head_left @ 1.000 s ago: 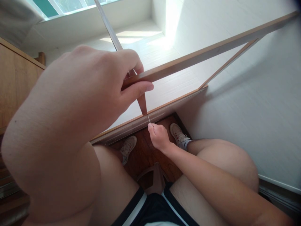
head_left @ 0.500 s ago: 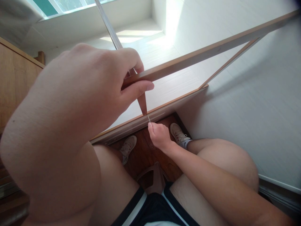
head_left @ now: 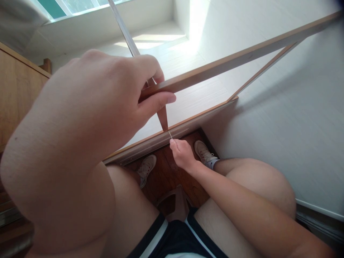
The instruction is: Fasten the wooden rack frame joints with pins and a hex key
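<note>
Up close, my left hand (head_left: pixel 107 86) wraps around the corner of a wooden rail (head_left: pixel 209 71), its thumb along the lower side and its fingers over the top. Beneath that thumb, a short tapering upright (head_left: pixel 162 118) runs down to a board with a brown edge (head_left: pixel 199 115). My right hand (head_left: pixel 182 153) is lower down, closed around a thin metal rod (head_left: pixel 170 134). The rod's upper tip meets the board's edge just below the upright. Whatever handle it may have is hidden in my fist.
A second narrow bar (head_left: pixel 123 28) rises from the corner toward the window (head_left: pixel 77 5). A slanted strip (head_left: pixel 263 71) joins the rail on the right, beside a pale wall (head_left: pixel 303 136). A wooden cabinet (head_left: pixel 18 93) stands left. My shoes (head_left: pixel 147 166) rest on a brown floor.
My right hand has shifted very slightly, still on the thin metal rod. My left hand and the wooden rail look unmoved.
</note>
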A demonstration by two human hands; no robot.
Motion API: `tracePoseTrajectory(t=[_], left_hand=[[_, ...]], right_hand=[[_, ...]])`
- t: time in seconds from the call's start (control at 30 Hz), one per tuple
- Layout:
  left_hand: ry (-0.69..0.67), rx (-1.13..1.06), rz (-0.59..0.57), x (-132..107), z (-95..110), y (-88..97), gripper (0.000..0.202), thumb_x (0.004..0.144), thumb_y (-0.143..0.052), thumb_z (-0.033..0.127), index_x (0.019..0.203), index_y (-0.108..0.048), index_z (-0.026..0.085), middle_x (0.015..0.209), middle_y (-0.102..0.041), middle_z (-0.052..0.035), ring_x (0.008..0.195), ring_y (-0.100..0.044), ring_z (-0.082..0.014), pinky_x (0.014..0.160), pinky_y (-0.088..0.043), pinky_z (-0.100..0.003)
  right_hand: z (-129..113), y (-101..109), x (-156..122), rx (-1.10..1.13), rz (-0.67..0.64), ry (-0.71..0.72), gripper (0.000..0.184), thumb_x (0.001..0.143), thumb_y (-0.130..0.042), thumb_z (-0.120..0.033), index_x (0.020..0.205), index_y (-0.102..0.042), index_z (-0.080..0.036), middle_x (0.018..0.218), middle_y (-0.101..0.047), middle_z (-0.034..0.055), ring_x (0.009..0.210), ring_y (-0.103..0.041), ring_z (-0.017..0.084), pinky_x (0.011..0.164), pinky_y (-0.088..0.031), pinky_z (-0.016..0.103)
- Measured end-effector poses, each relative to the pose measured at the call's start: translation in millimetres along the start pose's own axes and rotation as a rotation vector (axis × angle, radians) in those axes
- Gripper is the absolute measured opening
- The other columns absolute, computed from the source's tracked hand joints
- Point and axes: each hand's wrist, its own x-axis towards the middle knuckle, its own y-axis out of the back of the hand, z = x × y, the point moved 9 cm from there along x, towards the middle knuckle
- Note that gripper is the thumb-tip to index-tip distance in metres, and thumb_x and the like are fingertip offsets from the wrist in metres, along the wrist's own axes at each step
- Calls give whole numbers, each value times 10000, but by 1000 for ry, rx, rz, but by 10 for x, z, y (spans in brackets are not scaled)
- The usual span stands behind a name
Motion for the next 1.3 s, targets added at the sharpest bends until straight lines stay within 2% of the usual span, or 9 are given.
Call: tracePoseTrajectory(t=[0.17, 0.33, 0.5, 0.6, 0.8, 0.97, 1.03, 1.13, 1.3], left_hand=[[4, -6, -17, -7, 12, -27, 601, 951, -335, 744, 1236, -626, 302, 777, -555, -13, 860, -699, -344, 791, -540, -530], [22, -3, 54, -18, 22, 14, 538, 962, -369, 713, 1214, -632, 317, 767, -540, -15, 868, -693, -304, 851, -524, -496], [-3, -7, -16, 10, 26, -19, 574, 957, -353, 722, 1206, -642, 293, 774, -531, -8, 854, -686, -314, 816, -530, -513], [-12, 2, -4, 6, 35, -15, 552, 968, -351, 711, 1221, -627, 306, 776, -548, -17, 820, -677, -305, 792, -521, -486], [5, 32, 60, -43, 44, 3, 522, 978, -353, 698, 1208, -627, 319, 767, -562, -27, 770, -654, -267, 786, -514, -439], [5, 11, -12, -16, 18, -21, 596, 960, -317, 747, 1247, -611, 314, 789, -539, -1, 879, -692, -302, 839, -531, -483], [5, 3, -33, -3, 9, -21, 614, 948, -316, 761, 1241, -617, 312, 784, -533, 0, 902, -699, -321, 843, -537, -497], [11, 6, -2, 4, 5, 10, 592, 953, -336, 738, 1213, -633, 297, 775, -538, -13, 908, -699, -346, 825, -534, -511], [22, -13, 27, -19, 20, 0, 590, 948, -346, 746, 1225, -638, 315, 785, -555, -14, 827, -684, -288, 828, -518, -480]], right_hand=[[0, 9, 2, -38, 11, -5, 462, 1040, -331, -378, 626, -465, -221, 600, -518, 34, 581, -443, 170, 607, -215, 321], [-26, 30, -5, -124, 17, 39, 477, 1063, -314, -382, 682, -547, -214, 640, -583, 51, 600, -492, 183, 615, -221, 320], [-40, 30, 3, -163, 8, 70, 508, 1071, -286, -365, 681, -572, -209, 641, -605, 57, 603, -513, 182, 610, -237, 314], [-32, 19, 10, -142, 8, 70, 519, 1067, -277, -357, 662, -566, -209, 617, -586, 50, 592, -504, 177, 607, -254, 308], [-10, 16, 27, -67, 25, 65, 480, 1038, -289, -363, 620, -478, -222, 588, -515, 35, 570, -447, 166, 602, -252, 313], [7, 4, 38, 77, 40, 46, 432, 1005, -318, -359, 595, -374, -235, 569, -456, 17, 549, -401, 154, 603, -252, 323], [32, -19, 39, 165, 47, 28, 435, 1002, -321, -361, 588, -368, -239, 566, -450, 12, 547, -400, 150, 600, -271, 319], [81, -73, 35, 313, 50, -5, 453, 1004, -330, -362, 570, -380, -243, 545, -444, 3, 529, -405, 146, 581, -287, 313], [89, -103, 18, 396, 48, -20, 474, 1013, -336, -375, 561, -390, -245, 530, -434, -4, 512, -395, 143, 570, -287, 313]])
